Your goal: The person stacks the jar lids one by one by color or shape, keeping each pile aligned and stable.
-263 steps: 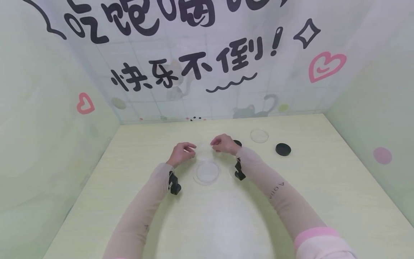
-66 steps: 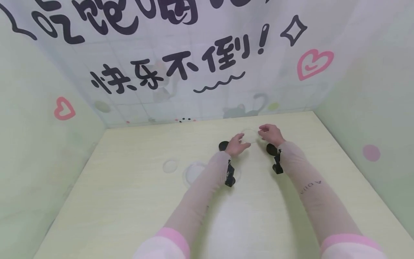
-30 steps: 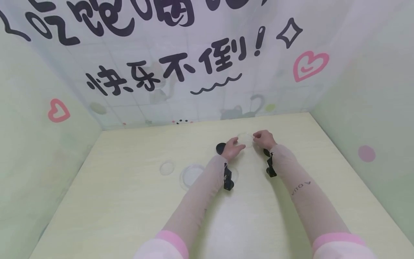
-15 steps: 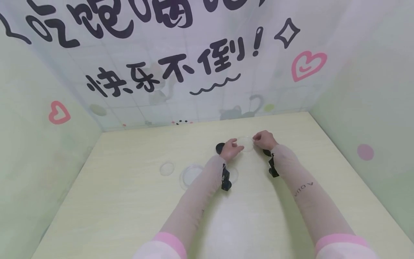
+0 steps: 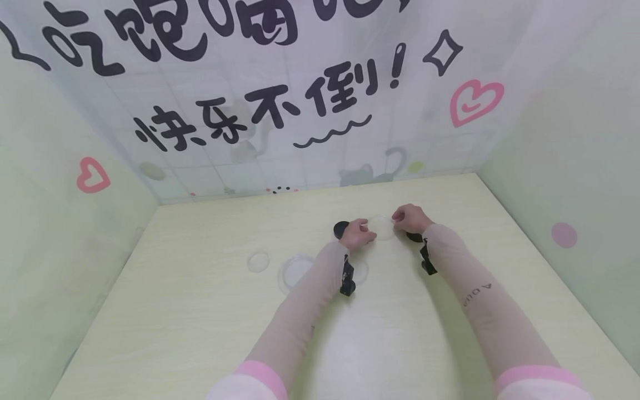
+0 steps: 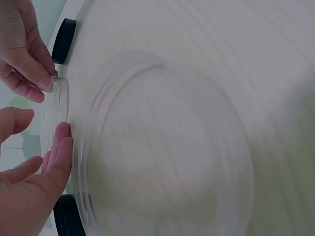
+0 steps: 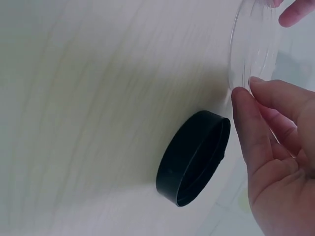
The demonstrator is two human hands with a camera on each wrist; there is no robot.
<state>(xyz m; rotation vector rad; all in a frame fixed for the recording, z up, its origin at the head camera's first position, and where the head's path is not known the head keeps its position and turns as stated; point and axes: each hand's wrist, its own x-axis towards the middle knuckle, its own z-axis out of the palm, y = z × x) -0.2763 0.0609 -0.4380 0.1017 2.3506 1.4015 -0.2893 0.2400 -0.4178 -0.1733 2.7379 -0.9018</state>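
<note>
Between my two hands in the head view is a shallow clear petri dish (image 5: pixel 381 228). My right hand (image 5: pixel 411 218) pinches its right edge between thumb and forefinger, plain in the right wrist view, where the dish (image 7: pixel 250 46) appears edge-on. My left hand (image 5: pixel 357 234) is at its left side, thumb and fingers spread. In the left wrist view the fingers (image 6: pixel 60 152) of that hand reach the dish's side. One black round lid (image 5: pixel 341 229) lies just behind my left hand. A second black lid (image 7: pixel 193 158), partly hidden in the head view, sits beneath my right hand.
Toward the left on the pale wooden table are a small clear dish (image 5: pixel 258 261) and a larger clear dish (image 5: pixel 296 273), partly behind my left sleeve. Another clear dish (image 5: pixel 361 271) lies beside my left wrist. A printed cloth (image 5: pixel 320 133) closes off the back.
Earlier, both hands were above the larger clear dish with another clear piece. They have since moved right to this petri dish, and it has come slightly nearer to me.
</note>
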